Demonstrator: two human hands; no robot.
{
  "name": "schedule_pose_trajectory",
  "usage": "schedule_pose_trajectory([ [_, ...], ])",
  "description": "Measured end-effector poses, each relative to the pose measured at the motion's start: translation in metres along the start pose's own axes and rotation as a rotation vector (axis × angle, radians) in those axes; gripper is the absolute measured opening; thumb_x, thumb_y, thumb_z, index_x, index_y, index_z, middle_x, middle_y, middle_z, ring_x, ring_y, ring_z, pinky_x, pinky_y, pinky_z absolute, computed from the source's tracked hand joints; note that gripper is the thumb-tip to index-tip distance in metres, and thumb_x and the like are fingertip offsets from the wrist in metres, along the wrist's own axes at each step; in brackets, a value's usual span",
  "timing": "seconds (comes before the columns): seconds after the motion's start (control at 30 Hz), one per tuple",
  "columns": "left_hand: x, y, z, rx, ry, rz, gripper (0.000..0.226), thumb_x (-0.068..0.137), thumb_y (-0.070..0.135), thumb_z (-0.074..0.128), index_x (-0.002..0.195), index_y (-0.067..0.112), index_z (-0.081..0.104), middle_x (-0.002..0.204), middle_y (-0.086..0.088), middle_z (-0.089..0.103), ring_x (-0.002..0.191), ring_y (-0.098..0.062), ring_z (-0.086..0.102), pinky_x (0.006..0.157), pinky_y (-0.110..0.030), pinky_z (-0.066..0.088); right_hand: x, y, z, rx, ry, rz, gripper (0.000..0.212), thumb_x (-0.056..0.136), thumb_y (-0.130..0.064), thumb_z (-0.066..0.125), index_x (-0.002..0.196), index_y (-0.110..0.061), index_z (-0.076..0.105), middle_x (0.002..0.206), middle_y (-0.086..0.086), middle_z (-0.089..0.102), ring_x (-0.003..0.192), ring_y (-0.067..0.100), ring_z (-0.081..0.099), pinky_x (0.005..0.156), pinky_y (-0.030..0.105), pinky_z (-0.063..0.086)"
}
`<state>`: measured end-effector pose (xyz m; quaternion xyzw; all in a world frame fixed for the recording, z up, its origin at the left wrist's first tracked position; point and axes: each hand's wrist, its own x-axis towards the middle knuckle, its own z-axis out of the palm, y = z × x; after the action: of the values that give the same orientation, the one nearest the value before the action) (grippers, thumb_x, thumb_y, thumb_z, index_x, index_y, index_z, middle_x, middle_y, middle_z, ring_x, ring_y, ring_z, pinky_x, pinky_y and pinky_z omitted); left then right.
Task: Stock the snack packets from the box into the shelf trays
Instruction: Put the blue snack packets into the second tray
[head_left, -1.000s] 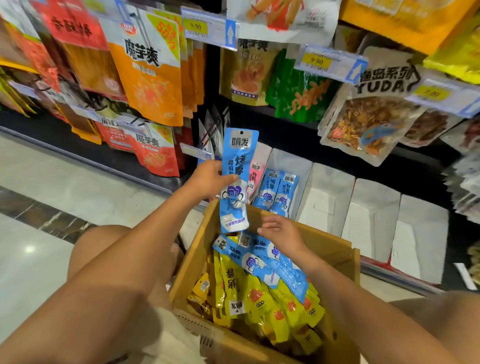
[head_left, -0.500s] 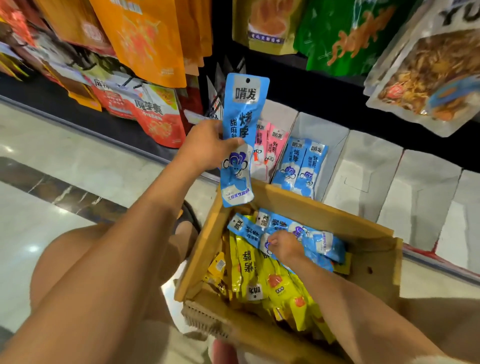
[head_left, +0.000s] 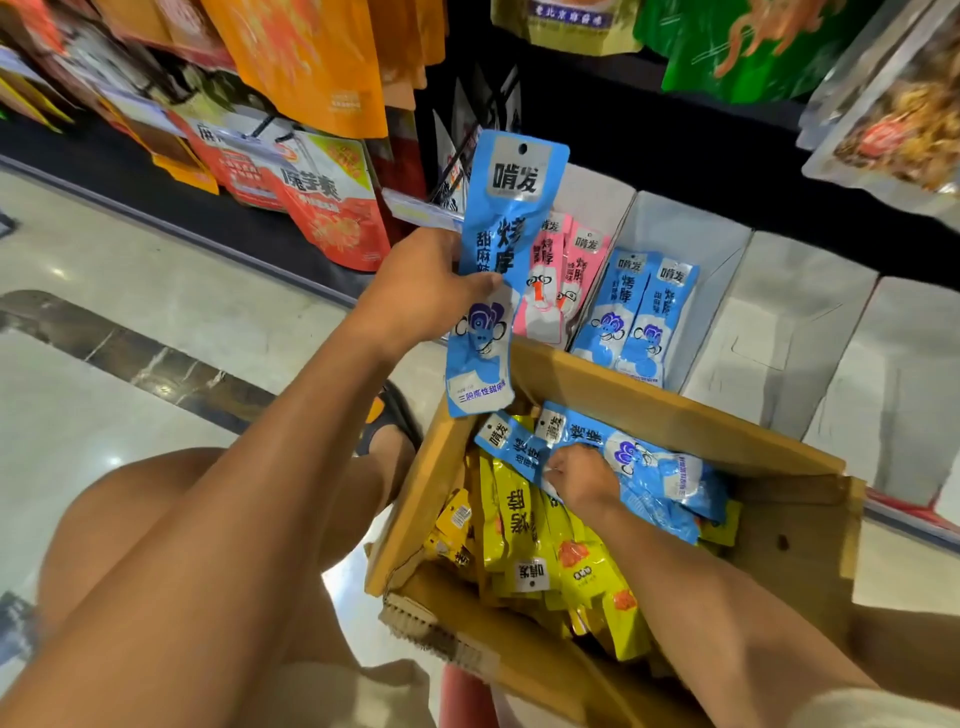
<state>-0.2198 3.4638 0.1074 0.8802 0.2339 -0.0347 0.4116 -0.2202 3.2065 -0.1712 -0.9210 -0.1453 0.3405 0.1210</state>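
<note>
We find the box (head_left: 670, 410) holding yellow packets (head_left: 524, 525) under blue ones (head_left: 644, 467), which our right hand (head_left: 582, 475) grips, one tray (head_left: 691, 234) holding two upright blue packs (head_left: 631, 317), and our left hand (head_left: 415, 291) clamping a blue packet (head_left: 506, 228) upright, hang-hole topmost, above the box's left corner.

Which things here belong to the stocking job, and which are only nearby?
Job: left hand holding long blue snack packet; right hand on blue packets in brown cardboard box; white shelf trays.
Nearby: hanging orange pouches, green pouch, black sandal.
</note>
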Motion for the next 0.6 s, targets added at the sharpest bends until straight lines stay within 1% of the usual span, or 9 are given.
schedule_pose_trajectory([
  [0.07, 0.000, 0.002, 0.000, 0.018, -0.002, -0.010, 0.020, 0.097, 0.032, 0.071, 0.097, 0.013, 0.074, 0.089, -0.001, 0.076, 0.079, -0.019, 0.071, 0.068, -0.043, 0.057, -0.001, 0.001, -0.002, 0.047, 0.015, -0.030, 0.006, 0.087, -0.032, 0.071, 0.091, -0.029, 0.075, 0.103, -0.001, 0.069, 0.097, 0.023, 0.066, 0.076, 0.033, 0.054],
  [0.17, -0.001, 0.005, 0.000, 0.018, -0.006, -0.026, 0.022, 0.096, 0.034, 0.072, 0.098, 0.012, 0.075, 0.091, -0.005, 0.076, 0.083, -0.023, 0.072, 0.073, -0.046, 0.058, -0.002, 0.002, -0.003, 0.100, 0.031, -0.096, 0.003, 0.087, -0.035, 0.073, 0.087, -0.032, 0.073, 0.110, 0.000, 0.061, 0.101, 0.023, 0.062, 0.084, 0.037, 0.054],
  [0.27, -0.001, 0.007, 0.000, 0.014, -0.009, -0.036, 0.022, 0.095, 0.034, 0.072, 0.100, 0.012, 0.075, 0.092, -0.004, 0.076, 0.083, -0.022, 0.072, 0.075, -0.046, 0.060, -0.006, 0.003, -0.005, 0.157, 0.030, -0.147, 0.009, 0.090, -0.035, 0.071, 0.093, -0.027, 0.069, 0.112, 0.000, 0.064, 0.098, 0.021, 0.065, 0.082, 0.038, 0.055],
  [0.33, -0.002, 0.008, 0.000, 0.014, -0.007, -0.043, 0.023, 0.095, 0.034, 0.072, 0.100, 0.011, 0.075, 0.092, -0.005, 0.076, 0.083, -0.023, 0.072, 0.076, -0.047, 0.060, -0.011, 0.003, -0.008, 0.174, 0.035, -0.181, 0.009, 0.094, -0.033, 0.066, 0.092, -0.025, 0.063, 0.099, -0.001, 0.068, 0.090, 0.020, 0.066, 0.074, 0.040, 0.054],
  [0.4, -0.001, 0.009, -0.001, 0.015, -0.007, -0.051, 0.025, 0.095, 0.034, 0.072, 0.102, 0.010, 0.075, 0.094, -0.007, 0.076, 0.084, -0.025, 0.072, 0.078, -0.050, 0.060, -0.016, 0.006, -0.012, 0.236, 0.082, -0.196, 0.016, 0.096, -0.031, 0.062, 0.085, -0.028, 0.052, 0.078, -0.002, 0.065, 0.074, 0.019, 0.064, 0.064, 0.043, 0.052],
  [0.43, -0.001, 0.010, -0.002, 0.013, -0.008, -0.056, 0.025, 0.095, 0.034, 0.072, 0.102, 0.011, 0.075, 0.095, -0.007, 0.076, 0.084, -0.025, 0.072, 0.079, -0.051, 0.060, -0.019, 0.007, -0.016, 0.266, 0.110, -0.190, 0.019, 0.097, -0.029, 0.062, 0.083, -0.028, 0.049, 0.071, -0.003, 0.063, 0.068, 0.018, 0.062, 0.061, 0.044, 0.052],
  [0.53, -0.002, 0.013, -0.002, 0.006, -0.007, -0.061, 0.023, 0.096, 0.034, 0.072, 0.102, 0.012, 0.075, 0.096, -0.007, 0.077, 0.083, -0.025, 0.073, 0.076, -0.049, 0.062, -0.023, 0.012, -0.025, 0.290, 0.118, -0.184, 0.018, 0.095, -0.024, 0.065, 0.085, -0.027, 0.051, 0.067, -0.005, 0.063, 0.066, 0.014, 0.062, 0.062, 0.040, 0.052],
  [0.6, -0.003, 0.016, -0.002, 0.013, -0.007, -0.060, 0.020, 0.096, 0.034, 0.071, 0.098, 0.014, 0.073, 0.096, -0.008, 0.076, 0.080, -0.024, 0.073, 0.071, -0.044, 0.062, -0.028, 0.014, -0.032, 0.307, 0.134, -0.194, 0.013, 0.095, -0.022, 0.066, 0.090, -0.028, 0.055, 0.071, -0.008, 0.066, 0.070, 0.013, 0.064, 0.066, 0.038, 0.053],
])
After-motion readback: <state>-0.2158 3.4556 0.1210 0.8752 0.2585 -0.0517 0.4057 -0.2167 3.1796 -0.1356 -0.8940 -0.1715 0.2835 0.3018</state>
